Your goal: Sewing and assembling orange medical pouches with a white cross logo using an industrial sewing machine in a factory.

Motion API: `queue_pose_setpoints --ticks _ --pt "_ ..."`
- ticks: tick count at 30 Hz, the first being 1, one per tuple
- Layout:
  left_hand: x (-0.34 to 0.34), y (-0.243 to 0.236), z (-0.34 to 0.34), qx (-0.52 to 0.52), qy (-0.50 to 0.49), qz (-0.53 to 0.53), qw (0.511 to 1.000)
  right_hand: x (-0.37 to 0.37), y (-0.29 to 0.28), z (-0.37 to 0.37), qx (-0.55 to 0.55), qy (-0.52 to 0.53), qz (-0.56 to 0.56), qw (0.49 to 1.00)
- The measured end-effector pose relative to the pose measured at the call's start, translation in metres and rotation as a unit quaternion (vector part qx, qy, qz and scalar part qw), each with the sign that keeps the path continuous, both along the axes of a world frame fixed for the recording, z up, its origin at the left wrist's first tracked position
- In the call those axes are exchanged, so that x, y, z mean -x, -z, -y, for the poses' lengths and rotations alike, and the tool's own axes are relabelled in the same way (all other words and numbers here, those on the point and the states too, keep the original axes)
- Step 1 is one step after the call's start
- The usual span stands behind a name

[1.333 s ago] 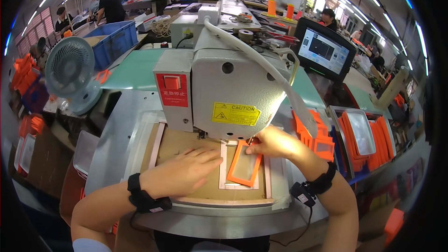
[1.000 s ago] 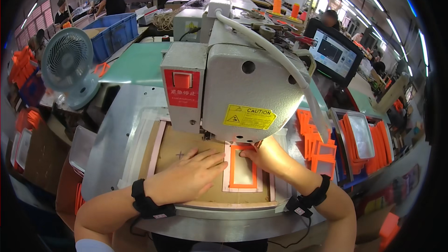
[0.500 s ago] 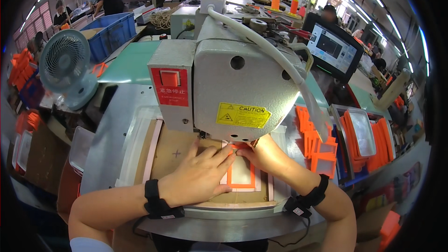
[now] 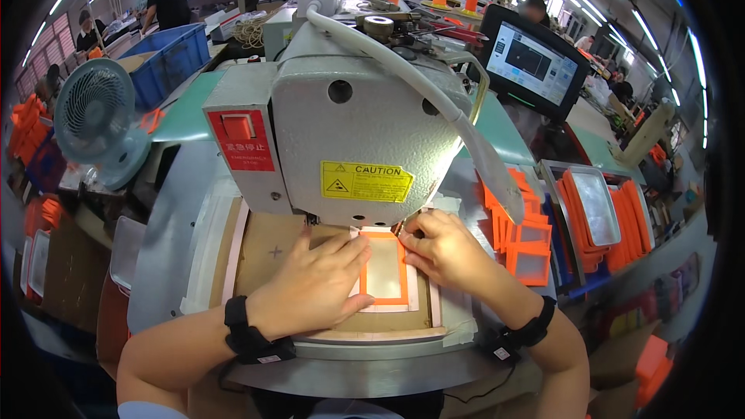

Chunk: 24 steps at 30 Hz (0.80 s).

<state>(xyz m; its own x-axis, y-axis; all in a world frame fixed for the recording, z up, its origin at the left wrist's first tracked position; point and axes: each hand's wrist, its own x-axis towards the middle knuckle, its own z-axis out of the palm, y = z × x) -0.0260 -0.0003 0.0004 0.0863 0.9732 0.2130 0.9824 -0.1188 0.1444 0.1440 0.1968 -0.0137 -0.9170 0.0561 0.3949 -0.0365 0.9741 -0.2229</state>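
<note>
Head view: an orange-bordered panel (image 4: 383,268) lies within a pale rectangular outline (image 4: 414,289) on a brown board (image 4: 268,273), just below the grey sewing machine head (image 4: 365,128). The left hand (image 4: 310,287) is palm down, fingers loosely spread, fingertips at the panel's left edge. The right hand (image 4: 442,244) bends thumb and forefinger by its upper right corner; I cannot tell whether they pinch anything. Uneven pressure could skew the panel, and fingers so near the machine could be caught should it start.
</note>
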Motion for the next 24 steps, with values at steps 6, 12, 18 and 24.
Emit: queue_pose_setpoints --ticks 6,12,18,24 --pt "-0.006 0.004 -0.004 0.017 0.0 0.0 1.0 0.003 -0.021 0.011 -0.152 0.011 0.156 0.976" --pt "-0.003 0.013 -0.002 0.009 -0.004 0.078 0.997 -0.009 -0.029 0.026 -0.051 0.051 0.222 0.972" --pt "-0.009 0.008 -0.003 -0.018 0.037 0.03 0.999 -0.007 -0.036 0.028 -0.045 0.071 0.273 0.958" --pt "-0.011 0.011 -0.001 0.011 0.117 0.024 0.993 0.006 -0.042 0.046 -0.105 0.118 0.353 0.922"
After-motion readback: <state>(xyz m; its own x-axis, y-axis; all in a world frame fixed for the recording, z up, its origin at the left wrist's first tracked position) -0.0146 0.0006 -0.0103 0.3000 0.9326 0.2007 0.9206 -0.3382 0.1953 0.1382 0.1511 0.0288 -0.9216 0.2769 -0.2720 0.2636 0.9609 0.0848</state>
